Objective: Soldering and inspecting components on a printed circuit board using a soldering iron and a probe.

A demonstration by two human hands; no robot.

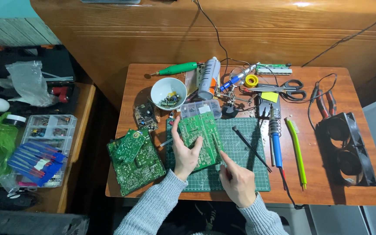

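Observation:
My left hand point(184, 153) grips a green circuit board point(202, 130) by its left edge and holds it tilted over a green cutting mat point(240, 152). My right hand point(236, 179) pinches a thin metal tool, probably tweezers point(216, 146), whose tip rests on the board's right side. Both sleeves are grey knit.
Two more green boards point(135, 159) lie stacked left of the mat. A white bowl point(168, 92) of small parts, a spray can point(209, 78), a blue soldering iron point(276, 146), a green brush point(297, 150), scissors point(290, 87) and two black fans point(347, 148) crowd the wooden table point(353, 191).

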